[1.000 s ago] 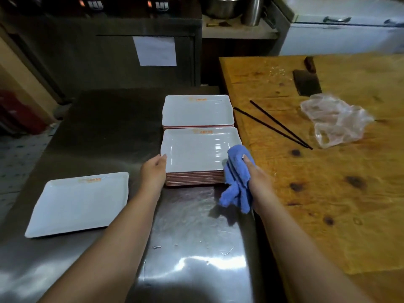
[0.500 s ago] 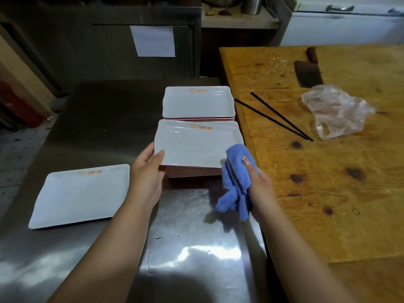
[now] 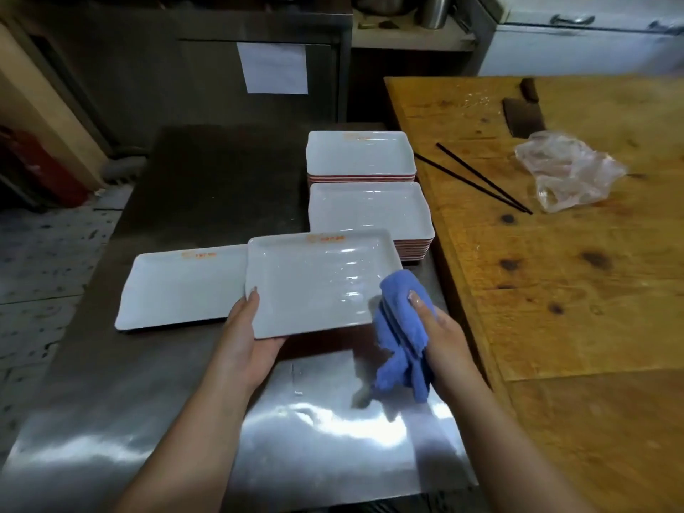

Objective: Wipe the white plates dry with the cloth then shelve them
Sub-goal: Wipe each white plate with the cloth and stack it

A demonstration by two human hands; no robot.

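My left hand (image 3: 248,346) holds a white rectangular plate (image 3: 314,283) by its near left corner, lifted above the steel counter. My right hand (image 3: 440,331) grips a blue cloth (image 3: 401,327) bunched against the plate's right edge. Behind the held plate stands a near stack of white plates (image 3: 370,211), and a far stack (image 3: 359,153) stands behind that. A single white plate (image 3: 181,286) lies flat on the counter to the left.
The steel counter (image 3: 314,438) runs under my arms. At the right stands a wooden table (image 3: 573,290) with two black chopsticks (image 3: 481,179), a crumpled plastic bag (image 3: 566,172) and a cleaver (image 3: 523,116). A dark cabinet with a paper sheet (image 3: 274,68) stands behind.
My left hand has lifted the top plate off the near stack and drawn it toward me and leftward. My right hand with the cloth has come along to its right edge.
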